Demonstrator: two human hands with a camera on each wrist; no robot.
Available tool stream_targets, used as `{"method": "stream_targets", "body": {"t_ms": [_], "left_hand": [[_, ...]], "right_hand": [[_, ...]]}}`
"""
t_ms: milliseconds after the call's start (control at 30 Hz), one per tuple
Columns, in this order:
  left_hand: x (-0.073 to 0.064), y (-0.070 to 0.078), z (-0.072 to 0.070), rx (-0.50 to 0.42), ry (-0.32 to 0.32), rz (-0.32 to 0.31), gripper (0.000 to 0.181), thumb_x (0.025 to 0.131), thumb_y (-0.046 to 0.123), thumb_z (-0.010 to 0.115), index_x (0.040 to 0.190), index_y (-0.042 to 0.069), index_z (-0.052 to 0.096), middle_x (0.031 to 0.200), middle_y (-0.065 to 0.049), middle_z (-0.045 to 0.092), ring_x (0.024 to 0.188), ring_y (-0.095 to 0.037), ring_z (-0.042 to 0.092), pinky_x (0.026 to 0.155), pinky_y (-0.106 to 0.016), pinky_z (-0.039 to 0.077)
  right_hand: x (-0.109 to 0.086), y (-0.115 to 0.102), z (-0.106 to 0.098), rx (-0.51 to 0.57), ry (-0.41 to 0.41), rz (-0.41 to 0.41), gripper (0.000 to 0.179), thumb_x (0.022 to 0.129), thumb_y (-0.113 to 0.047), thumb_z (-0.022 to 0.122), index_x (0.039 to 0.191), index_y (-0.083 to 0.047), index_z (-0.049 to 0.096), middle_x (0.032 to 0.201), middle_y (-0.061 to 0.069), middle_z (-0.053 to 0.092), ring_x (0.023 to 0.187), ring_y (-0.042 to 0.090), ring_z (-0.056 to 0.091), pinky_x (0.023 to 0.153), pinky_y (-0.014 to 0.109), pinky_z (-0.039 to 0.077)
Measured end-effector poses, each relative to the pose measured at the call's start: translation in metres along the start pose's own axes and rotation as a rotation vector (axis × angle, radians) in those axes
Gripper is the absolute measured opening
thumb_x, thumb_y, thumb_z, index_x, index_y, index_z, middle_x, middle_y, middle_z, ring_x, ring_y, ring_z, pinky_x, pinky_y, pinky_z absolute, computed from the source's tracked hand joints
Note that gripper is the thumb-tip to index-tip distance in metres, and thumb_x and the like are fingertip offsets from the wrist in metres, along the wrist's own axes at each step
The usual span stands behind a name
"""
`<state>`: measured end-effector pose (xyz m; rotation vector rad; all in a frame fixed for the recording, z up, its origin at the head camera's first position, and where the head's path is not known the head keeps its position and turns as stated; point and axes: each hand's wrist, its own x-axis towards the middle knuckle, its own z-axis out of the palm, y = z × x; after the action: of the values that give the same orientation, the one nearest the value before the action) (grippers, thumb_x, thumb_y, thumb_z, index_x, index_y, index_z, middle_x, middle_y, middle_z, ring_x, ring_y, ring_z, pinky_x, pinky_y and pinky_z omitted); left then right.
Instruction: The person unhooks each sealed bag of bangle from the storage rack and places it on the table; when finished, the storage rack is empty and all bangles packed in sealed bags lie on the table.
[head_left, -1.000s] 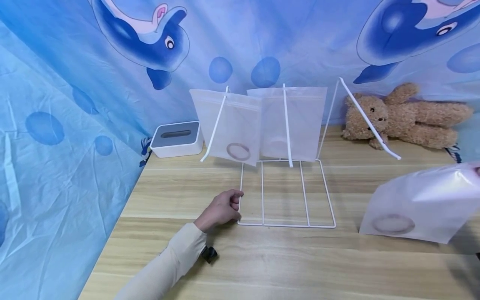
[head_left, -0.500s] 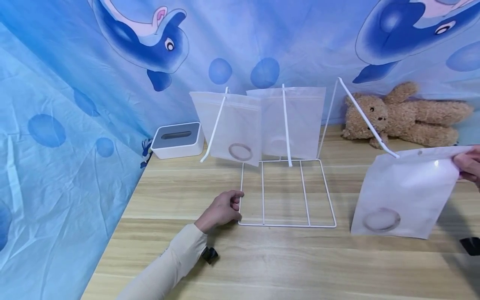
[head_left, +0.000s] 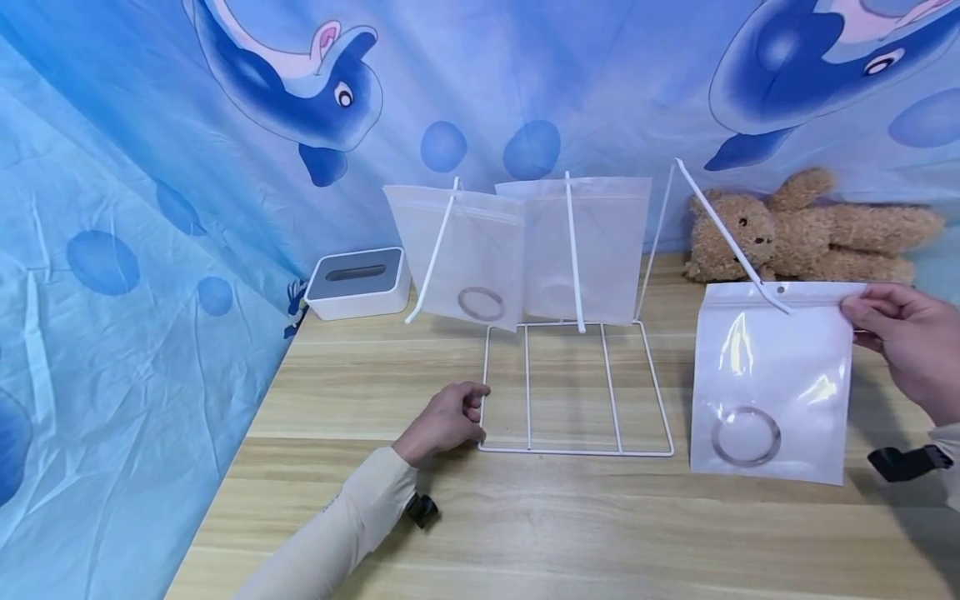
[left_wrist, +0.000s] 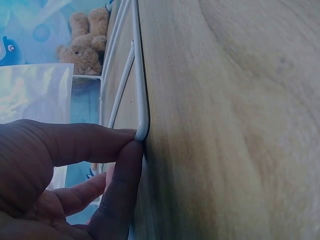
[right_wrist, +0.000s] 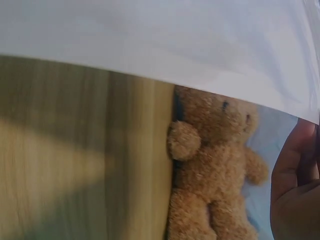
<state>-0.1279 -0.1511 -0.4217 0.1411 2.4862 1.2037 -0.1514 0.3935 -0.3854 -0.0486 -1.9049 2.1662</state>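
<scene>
My left hand pinches the front left corner of a white wire rack, seen close up in the left wrist view as a rounded bend between thumb and finger. At the right, my right hand pinches the upper right edge of a white zip bag with a ring-shaped thing showing through low down. The rack's right prong overlaps the bag's top, its tip just below the small hang hole. On the other prongs hang a left bag and a middle bag.
A brown teddy bear lies behind the held bag. At the back left stands a white tissue box with a grey top. A blue dolphin-print curtain closes off the back and left of the wooden table.
The right hand has come in from the right edge with the bag, moving it left to the right prong and turning it to face the camera. My left hand stays at the rack corner.
</scene>
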Motion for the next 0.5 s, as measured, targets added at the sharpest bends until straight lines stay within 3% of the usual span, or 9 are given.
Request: {"method": "stream_targets", "body": {"t_ms": [167, 367, 500], "left_hand": [[0.001, 0.001, 0.000, -0.006, 0.002, -0.005, 0.067, 0.069, -0.014, 0.078, 0.132, -0.002, 0.059, 0.104, -0.007, 0.054, 0.086, -0.016, 0.056, 0.073, -0.028, 0.050], [0.001, 0.000, 0.000, -0.027, -0.003, -0.020, 0.067, 0.069, -0.016, 0.077, 0.131, -0.002, 0.059, 0.104, -0.008, 0.053, 0.085, -0.017, 0.055, 0.070, -0.027, 0.049], [0.000, 0.000, 0.000, -0.026, 0.002, -0.019, 0.066, 0.068, -0.017, 0.077, 0.131, -0.002, 0.059, 0.103, -0.008, 0.053, 0.085, -0.016, 0.054, 0.070, -0.027, 0.049]], "right_hand": [[0.012, 0.008, 0.003, -0.183, -0.032, 0.065, 0.010, 0.098, -0.012, 0.063, 0.098, -0.019, 0.070, 0.084, -0.013, 0.070, 0.073, 0.001, 0.064, 0.058, 0.016, 0.053], [0.029, 0.022, 0.008, -0.445, -0.060, 0.141, 0.005, 0.099, -0.028, 0.061, 0.103, -0.028, 0.065, 0.084, -0.023, 0.065, 0.076, -0.003, 0.060, 0.061, 0.015, 0.052], [0.039, 0.030, 0.010, -0.475, -0.117, 0.173, 0.007, 0.102, -0.026, 0.060, 0.100, -0.029, 0.065, 0.084, -0.023, 0.064, 0.075, -0.001, 0.060, 0.061, 0.018, 0.052]]}}
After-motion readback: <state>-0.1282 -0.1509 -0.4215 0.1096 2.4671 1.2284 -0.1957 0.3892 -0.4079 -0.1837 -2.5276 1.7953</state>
